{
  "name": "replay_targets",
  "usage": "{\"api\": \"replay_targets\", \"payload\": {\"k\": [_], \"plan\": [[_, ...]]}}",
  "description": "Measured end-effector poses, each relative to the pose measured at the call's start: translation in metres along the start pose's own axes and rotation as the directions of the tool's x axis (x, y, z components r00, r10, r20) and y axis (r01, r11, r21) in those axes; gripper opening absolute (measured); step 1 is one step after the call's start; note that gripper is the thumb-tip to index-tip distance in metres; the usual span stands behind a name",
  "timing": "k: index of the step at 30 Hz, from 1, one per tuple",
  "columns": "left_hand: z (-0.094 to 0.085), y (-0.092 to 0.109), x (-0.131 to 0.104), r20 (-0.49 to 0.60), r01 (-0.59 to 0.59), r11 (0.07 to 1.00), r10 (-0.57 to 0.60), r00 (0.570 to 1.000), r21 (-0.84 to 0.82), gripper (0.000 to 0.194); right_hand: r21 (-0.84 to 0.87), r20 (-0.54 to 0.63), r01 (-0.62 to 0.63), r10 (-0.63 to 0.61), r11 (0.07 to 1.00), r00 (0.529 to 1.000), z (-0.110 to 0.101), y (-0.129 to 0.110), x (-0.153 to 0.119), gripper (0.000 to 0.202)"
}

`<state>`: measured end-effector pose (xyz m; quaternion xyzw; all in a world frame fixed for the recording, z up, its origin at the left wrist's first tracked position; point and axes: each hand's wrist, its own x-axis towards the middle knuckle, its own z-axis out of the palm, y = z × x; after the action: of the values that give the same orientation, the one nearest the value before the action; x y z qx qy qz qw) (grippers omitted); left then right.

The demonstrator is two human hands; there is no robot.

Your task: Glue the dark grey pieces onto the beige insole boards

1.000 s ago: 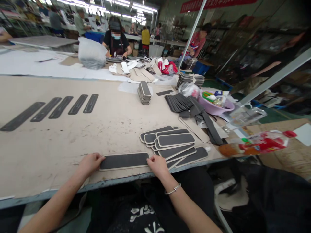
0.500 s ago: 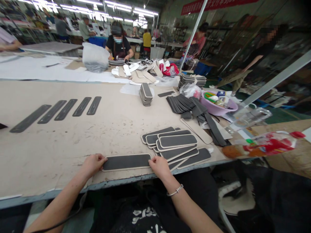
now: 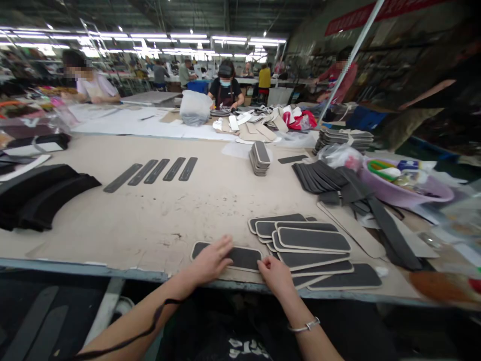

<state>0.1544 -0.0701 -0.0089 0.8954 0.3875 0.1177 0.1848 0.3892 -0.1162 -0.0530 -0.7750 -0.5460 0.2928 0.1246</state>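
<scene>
A long dark grey panel with rounded corners and a beige rim [image 3: 246,257] lies flat at the table's front edge. My left hand [image 3: 212,259] rests over its left half, fingers stretched out and laid across the grey face, somewhat blurred. At the panel's right end, my right hand [image 3: 277,275] pinches the corner between thumb and fingers. Just right of it, a loose fanned pile of similar rimmed panels [image 3: 313,239] overlaps itself.
Several dark strips [image 3: 156,171] lie in a row at mid-left. Beyond stands a small panel stack [image 3: 259,159]. Black curved pieces [image 3: 45,195] lie at left; dark strips [image 3: 319,176] and a purple basin [image 3: 408,193] at right. A co-worker [image 3: 225,90] sits across the table.
My left hand has left the panel's left end and now lies flat on its face. My right hand still pinches the right end. The view has swung left.
</scene>
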Motion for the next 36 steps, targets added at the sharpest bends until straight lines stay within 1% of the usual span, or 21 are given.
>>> {"api": "replay_targets", "payload": {"k": [1,3,4,6,8,10,13,16,19,21,23,25,26,27,29,30,31,32,33,34,36], "plan": [[0.012,0.011,0.006,0.06,-0.098,0.995,0.097,0.993,0.014,0.051,-0.012,0.003,0.008,-0.008,1.0,1.0,0.0,0.0,-0.001,0.022],[0.031,0.026,0.018,0.132,-0.192,0.981,0.185,0.974,0.036,0.065,-0.036,0.008,0.021,-0.02,0.999,1.0,-0.001,0.0,-0.002,0.021],[0.038,0.029,0.022,0.151,-0.202,0.978,0.193,0.97,0.049,0.069,-0.044,0.01,0.023,-0.022,0.999,1.0,-0.001,-0.001,-0.002,0.022],[0.043,0.026,0.025,0.179,-0.19,0.978,0.173,0.969,0.083,0.071,-0.047,0.017,0.027,-0.026,0.999,1.0,-0.003,-0.002,-0.002,0.023],[0.038,0.012,0.021,0.206,-0.162,0.978,0.133,0.969,0.13,0.07,-0.036,0.013,0.033,-0.032,0.999,0.999,-0.005,-0.003,-0.003,0.023],[0.028,-0.009,0.01,0.211,-0.13,0.973,0.089,0.974,0.189,0.068,-0.026,-0.014,0.032,-0.032,0.999,0.999,-0.006,-0.005,-0.004,0.022],[0.012,-0.04,-0.009,0.156,-0.098,0.955,0.055,0.986,0.278,0.064,-0.015,-0.053,0.011,-0.012,1.0,0.999,-0.005,-0.008,-0.005,0.021],[0.007,-0.063,-0.017,0.12,-0.096,0.937,0.058,0.991,0.336,0.062,-0.003,-0.079,0.012,-0.012,1.0,0.997,-0.005,-0.012,-0.005,0.02],[0.011,-0.07,-0.014,0.106,-0.11,0.925,0.076,0.991,0.364,0.064,-0.047,-0.094,0.034,-0.039,0.998,0.995,-0.008,-0.014,-0.008,0.017],[0.013,-0.069,-0.012,0.086,-0.107,0.92,0.081,0.993,0.377,0.064,-0.102,-0.094,0.057,-0.066,0.993,0.993,-0.013,-0.019,-0.015,0.018],[0.014,-0.068,-0.011,0.062,-0.104,0.915,0.086,0.994,0.391,0.063,-0.16,-0.134,0.098,-0.12,0.982,0.984,-0.016,-0.029,-0.026,0.019],[0.014,-0.068,-0.012,0.037,-0.112,0.907,0.106,0.994,0.405,0.064,-0.199,-0.184,0.2,-0.237,0.959,0.954,-0.014,-0.045,-0.036,0.024],[0.015,-0.069,-0.012,0.023,-0.12,0.902,0.122,0.992,0.414,0.065,-0.206,-0.188,0.292,-0.331,0.934,0.925,-0.01,-0.055,-0.041,0.031],[0.016,-0.071,-0.013,0.008,-0.131,0.897,0.14,0.99,0.423,0.065,-0.208,-0.169,0.405,-0.441,0.89,0.882,-0.005,-0.064,-0.044,0.041],[0.019,-0.075,-0.014,-0.016,-0.156,0.882,0.182,0.983,0.445,0.065,-0.209,-0.085,0.616,-0.641,0.76,0.763,0.009,-0.08,-0.045,0.059],[0.021,-0.078,-0.014,-0.022,-0.165,0.872,0.197,0.98,0.46,0.066,-0.213,-0.039,0.681,-0.703,0.7,0.71,0.015,-0.085,-0.043,0.065],[0.022,-0.08,-0.014,-0.023,-0.171,0.863,0.207,0.978,0.476,0.066,-0.222,-0.002,0.715,-0.733,0.663,0.68,0.02,-0.087,-0.041,0.068],[0.023,-0.081,-0.013,-0.022,-0.173,0.855,0.21,0.977,0.489,0.067,-0.228,0.026,0.724,-0.739,0.651,0.673,0.024,-0.087,-0.037,0.07],[0.023,-0.081,-0.013,-0.019,-0.172,0.851,0.209,0.978,0.496,0.067,-0.228,0.044,0.717,-0.729,0.659,0.683,0.026,-0.083,-0.034,0.071],[0.022,-0.08,-0.012,-0.014,-0.169,0.851,0.202,0.979,0.497,0.068,-0.219,0.055,0.701,-0.709,0.678,0.703,0.026,-0.077,-0.031,0.073],[0.019,-0.077,-0.011,-0.005,-0.16,0.861,0.185,0.983,0.482,0.068,-0.191,0.054,0.645,-0.648,0.74,0.76,0.02,-0.061,-0.027,0.078]]}}
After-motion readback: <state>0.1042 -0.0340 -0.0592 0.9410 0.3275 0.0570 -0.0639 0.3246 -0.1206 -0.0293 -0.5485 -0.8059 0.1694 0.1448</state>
